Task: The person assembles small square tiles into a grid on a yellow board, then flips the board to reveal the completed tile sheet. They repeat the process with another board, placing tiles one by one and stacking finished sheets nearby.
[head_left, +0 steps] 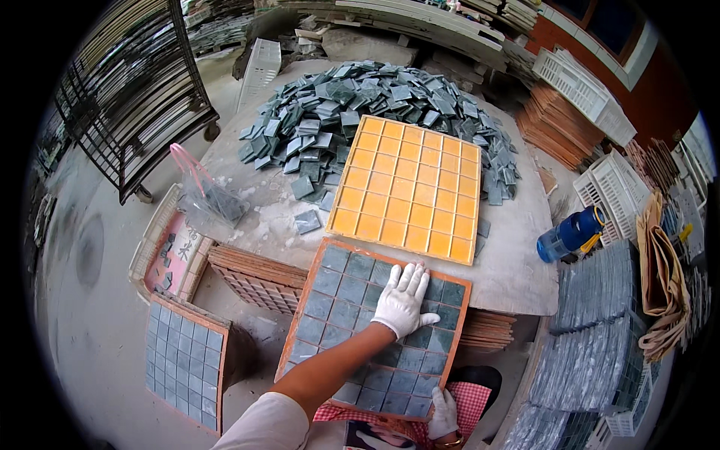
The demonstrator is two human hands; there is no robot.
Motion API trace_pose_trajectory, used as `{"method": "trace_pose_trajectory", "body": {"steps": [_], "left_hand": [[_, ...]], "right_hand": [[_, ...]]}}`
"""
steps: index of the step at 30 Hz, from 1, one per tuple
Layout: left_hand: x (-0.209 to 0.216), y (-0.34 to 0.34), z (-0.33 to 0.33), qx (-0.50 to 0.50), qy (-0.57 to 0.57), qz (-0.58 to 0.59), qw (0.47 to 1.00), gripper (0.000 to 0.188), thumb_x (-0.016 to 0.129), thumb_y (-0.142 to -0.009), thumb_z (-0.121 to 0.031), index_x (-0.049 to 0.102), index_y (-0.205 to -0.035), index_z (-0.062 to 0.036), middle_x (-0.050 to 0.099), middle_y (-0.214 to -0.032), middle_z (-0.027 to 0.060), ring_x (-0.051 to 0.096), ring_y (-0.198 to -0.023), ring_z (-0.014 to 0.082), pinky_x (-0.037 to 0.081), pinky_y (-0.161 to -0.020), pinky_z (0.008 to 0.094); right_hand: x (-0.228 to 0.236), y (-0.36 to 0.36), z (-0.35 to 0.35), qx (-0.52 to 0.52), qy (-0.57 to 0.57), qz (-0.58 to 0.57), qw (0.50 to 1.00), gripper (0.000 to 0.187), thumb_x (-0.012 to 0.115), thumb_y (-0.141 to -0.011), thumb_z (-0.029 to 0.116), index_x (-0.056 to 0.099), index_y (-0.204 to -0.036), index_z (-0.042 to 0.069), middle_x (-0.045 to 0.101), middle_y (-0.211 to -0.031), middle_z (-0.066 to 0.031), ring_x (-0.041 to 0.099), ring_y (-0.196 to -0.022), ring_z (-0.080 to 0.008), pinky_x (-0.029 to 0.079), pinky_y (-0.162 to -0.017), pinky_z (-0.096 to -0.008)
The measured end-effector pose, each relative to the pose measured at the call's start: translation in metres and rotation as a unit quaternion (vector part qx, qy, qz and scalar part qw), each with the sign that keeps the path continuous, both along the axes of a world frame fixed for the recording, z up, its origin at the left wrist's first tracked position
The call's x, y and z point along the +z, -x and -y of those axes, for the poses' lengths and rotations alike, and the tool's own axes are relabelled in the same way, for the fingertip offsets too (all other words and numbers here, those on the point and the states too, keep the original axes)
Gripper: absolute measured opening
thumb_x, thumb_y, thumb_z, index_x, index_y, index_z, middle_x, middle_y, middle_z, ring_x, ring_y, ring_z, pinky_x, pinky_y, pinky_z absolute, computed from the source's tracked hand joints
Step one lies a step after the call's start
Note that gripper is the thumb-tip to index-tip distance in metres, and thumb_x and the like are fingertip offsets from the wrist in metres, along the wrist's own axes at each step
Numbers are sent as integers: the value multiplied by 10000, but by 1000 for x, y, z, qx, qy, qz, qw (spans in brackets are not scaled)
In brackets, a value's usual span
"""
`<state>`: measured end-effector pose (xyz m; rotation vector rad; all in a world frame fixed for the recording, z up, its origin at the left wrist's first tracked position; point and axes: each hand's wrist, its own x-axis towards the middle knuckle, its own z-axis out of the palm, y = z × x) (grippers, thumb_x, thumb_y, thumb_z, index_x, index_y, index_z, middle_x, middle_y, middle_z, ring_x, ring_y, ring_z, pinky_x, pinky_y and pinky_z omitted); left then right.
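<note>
A square orange-brown tray [330,339], filled with rows of grey-green stone tiles, leans tilted over my lap against the near table edge. My left hand [403,303], in a white glove, lies flat on its tiles with the fingers stretched out. At the tray's lower right corner my right hand [443,414], also gloved, grips the frame; part of its fingers is hidden. Just beyond lies a yellow grid mould [409,187] with bare square cells. Its far edge rests against a heap of loose stone tiles [360,101].
Brown trays [259,274] stand stacked at the left, near another tiled tray [184,360]. A clear bag [214,201] sits by a white basket [142,255]. On the right are a blue bottle [571,234] and stacked tile sheets [581,352]. A black trolley [139,112] stands far left.
</note>
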<state>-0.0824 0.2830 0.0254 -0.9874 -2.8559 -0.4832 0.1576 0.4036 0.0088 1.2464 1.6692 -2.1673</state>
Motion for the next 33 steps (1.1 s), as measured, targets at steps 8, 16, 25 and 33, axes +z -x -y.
{"method": "trace_pose_trajectory", "body": {"steps": [8, 16, 25, 33], "left_hand": [[18, 12, 110, 75, -9, -42, 996, 866, 420, -834, -647, 317, -1395, 4, 348, -1427, 212, 274, -1357, 359, 146, -1116, 495], [-8, 15, 156, 138, 60, -37, 988, 936, 440, -799, -680, 298, -1397, 26, 316, -1445, 216, 250, -1357, 395, 116, -1099, 555], [-13, 37, 141, 140, 18, -36, 989, 896, 489, -802, -643, 327, -1382, 19, 324, -1437, 219, 239, -1367, 370, 164, -1113, 492], [2, -49, 170, 49, 65, 18, 997, 948, 402, -798, -701, 295, -1399, 24, 278, -1464, 222, 239, -1367, 383, 134, -1100, 542]], "right_hand": [[24, -4, -2, 46, -70, -21, 996, 322, 512, -946, 283, 555, -1098, 2, 557, -870, -5, 505, -747, -100, 438, -678, -260], [4, 5, 2, 33, -41, -11, 999, 300, 502, -944, 250, 575, -1073, -11, 587, -947, -31, 529, -842, -116, 437, -760, -267], [13, 7, 10, 31, -76, -41, 996, 276, 543, -933, 238, 567, -1074, 2, 539, -926, 8, 478, -791, -77, 417, -709, -239], [13, -3, 8, 46, -77, -73, 993, 326, 504, -951, 275, 525, -1098, -15, 564, -956, -37, 496, -841, -103, 422, -745, -265]]}}
